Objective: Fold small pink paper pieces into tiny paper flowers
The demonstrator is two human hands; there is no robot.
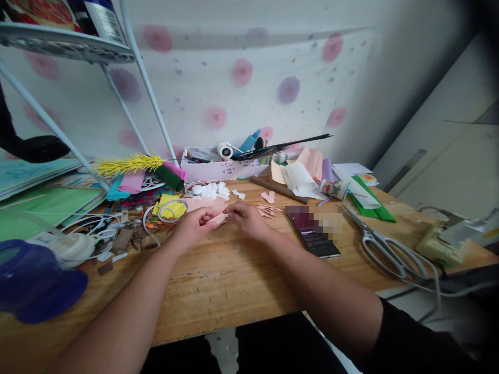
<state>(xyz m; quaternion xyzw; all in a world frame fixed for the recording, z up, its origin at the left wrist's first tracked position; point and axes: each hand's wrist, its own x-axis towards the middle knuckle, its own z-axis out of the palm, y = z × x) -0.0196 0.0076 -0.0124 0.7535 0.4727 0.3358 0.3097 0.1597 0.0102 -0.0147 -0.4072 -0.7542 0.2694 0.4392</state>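
A small piece of pale pink paper (218,220) is held between my two hands over the middle of the wooden table. My left hand (194,224) pinches its left side, thumb on the paper. At its right end, the fingers of my right hand (246,218) are pressed together on it. Behind my left hand lies a larger pink sheet (200,203). Several thin twisted pink strips (268,211) rest just beyond my right hand, with flat pink pieces (268,197) behind them.
A phone (314,234) and large scissors (384,246) lie to the right. White wire coils, yellow paper (171,206) and scraps crowd the left. A purple tape dispenser (35,283) stands front left. Along the wall is a box (218,170) of tools.
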